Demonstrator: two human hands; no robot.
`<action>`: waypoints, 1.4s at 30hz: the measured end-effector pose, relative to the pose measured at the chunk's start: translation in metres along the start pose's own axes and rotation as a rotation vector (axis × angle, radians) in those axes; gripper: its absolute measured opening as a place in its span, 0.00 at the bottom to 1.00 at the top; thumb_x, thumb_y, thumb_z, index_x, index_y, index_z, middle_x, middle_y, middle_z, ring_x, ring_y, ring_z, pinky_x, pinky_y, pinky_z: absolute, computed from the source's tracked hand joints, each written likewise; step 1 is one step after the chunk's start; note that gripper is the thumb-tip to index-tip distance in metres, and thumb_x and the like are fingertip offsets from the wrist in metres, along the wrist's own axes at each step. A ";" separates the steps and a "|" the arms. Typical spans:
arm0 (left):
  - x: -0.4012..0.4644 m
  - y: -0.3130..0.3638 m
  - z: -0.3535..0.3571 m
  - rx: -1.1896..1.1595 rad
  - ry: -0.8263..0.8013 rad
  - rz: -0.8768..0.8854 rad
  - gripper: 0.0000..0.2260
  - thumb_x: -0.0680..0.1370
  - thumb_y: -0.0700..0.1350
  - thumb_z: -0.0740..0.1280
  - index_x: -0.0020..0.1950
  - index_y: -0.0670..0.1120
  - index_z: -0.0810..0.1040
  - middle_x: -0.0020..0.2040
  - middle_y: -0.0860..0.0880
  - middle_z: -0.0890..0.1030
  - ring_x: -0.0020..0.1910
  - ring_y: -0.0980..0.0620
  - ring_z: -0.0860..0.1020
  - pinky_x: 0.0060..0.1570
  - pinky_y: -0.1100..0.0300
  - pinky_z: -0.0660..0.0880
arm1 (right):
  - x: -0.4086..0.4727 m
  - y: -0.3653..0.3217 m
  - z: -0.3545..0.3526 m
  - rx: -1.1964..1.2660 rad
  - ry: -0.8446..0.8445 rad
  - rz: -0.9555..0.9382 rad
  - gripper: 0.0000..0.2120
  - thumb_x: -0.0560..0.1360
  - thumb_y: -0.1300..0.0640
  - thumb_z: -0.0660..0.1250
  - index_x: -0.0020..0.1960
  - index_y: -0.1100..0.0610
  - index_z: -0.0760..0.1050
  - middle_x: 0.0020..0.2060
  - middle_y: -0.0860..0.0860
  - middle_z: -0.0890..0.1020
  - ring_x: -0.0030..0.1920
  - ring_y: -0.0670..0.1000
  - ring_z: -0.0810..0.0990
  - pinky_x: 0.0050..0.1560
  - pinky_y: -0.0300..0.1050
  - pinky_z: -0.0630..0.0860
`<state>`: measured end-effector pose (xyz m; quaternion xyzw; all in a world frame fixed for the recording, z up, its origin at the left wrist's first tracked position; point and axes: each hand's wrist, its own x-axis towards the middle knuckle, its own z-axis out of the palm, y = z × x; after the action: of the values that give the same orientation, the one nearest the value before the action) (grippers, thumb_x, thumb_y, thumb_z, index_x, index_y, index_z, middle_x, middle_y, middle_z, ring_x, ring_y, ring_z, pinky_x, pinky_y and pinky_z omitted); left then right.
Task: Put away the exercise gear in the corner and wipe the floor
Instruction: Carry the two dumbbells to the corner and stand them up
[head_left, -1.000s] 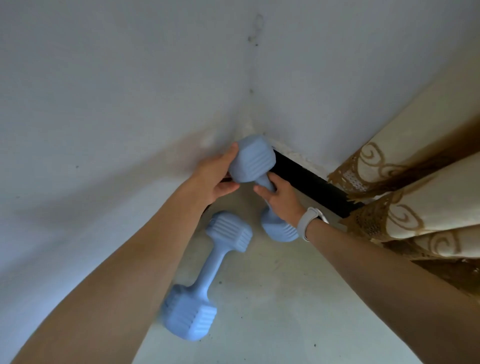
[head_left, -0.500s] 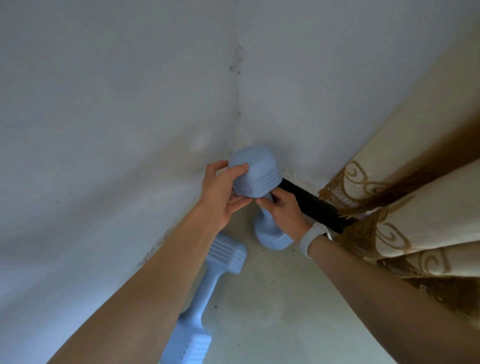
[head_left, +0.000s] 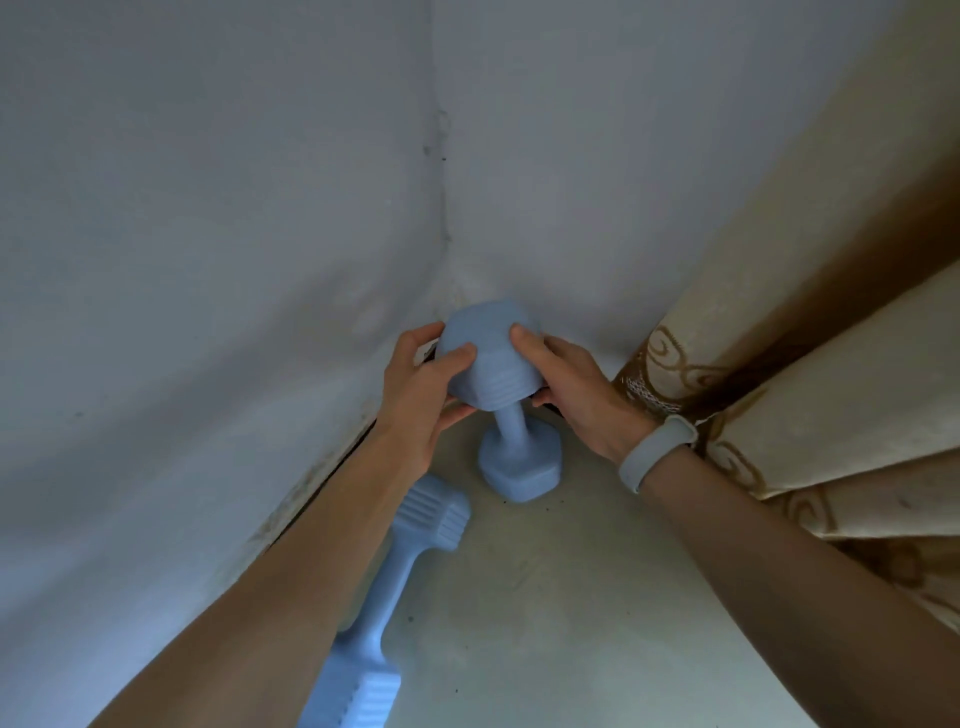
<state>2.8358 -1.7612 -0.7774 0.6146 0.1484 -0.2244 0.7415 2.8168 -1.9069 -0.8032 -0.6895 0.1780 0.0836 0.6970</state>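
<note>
Both hands are wrapped round the top head of a light blue hex-ended rubbery dumbbell (head_left: 511, 410): left hand (head_left: 423, 395) with thumb across the front, right hand (head_left: 574, 389) cupping the other side. It's standing upright right in the corner, bottom head on the pale grey floor (head_left: 597, 597), white walls (head_left: 208, 234) on either side. A cream curtain with brown swirl trim (head_left: 805, 364) hangs just to the right. A second matching light blue dumbbell (head_left: 395, 597) lies flat on the floor, partly under the left forearm. There's a grey wristband (head_left: 655, 451) on the right wrist.
</note>
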 end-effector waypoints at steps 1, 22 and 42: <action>-0.001 0.000 0.002 0.008 0.010 0.032 0.15 0.75 0.39 0.67 0.60 0.49 0.71 0.58 0.42 0.76 0.55 0.42 0.78 0.38 0.58 0.81 | 0.000 0.001 0.001 0.036 0.008 -0.006 0.22 0.76 0.46 0.61 0.64 0.58 0.69 0.57 0.54 0.78 0.55 0.52 0.78 0.46 0.46 0.77; 0.007 -0.008 -0.008 0.378 0.046 0.450 0.24 0.77 0.45 0.65 0.72 0.48 0.64 0.66 0.52 0.72 0.55 0.64 0.74 0.51 0.75 0.72 | -0.002 -0.002 0.019 0.067 0.045 -0.184 0.15 0.78 0.52 0.59 0.64 0.46 0.65 0.60 0.51 0.76 0.60 0.51 0.77 0.51 0.46 0.81; -0.027 -0.104 -0.104 0.922 -0.002 -0.013 0.20 0.79 0.45 0.60 0.71 0.42 0.65 0.68 0.41 0.72 0.66 0.45 0.71 0.59 0.63 0.65 | -0.024 0.101 0.094 0.297 -0.019 0.880 0.15 0.74 0.48 0.63 0.53 0.57 0.73 0.47 0.56 0.77 0.45 0.55 0.78 0.29 0.43 0.78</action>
<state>2.7650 -1.6706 -0.8730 0.8790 0.0363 -0.2725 0.3896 2.7711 -1.8072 -0.8897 -0.4402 0.4571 0.3513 0.6883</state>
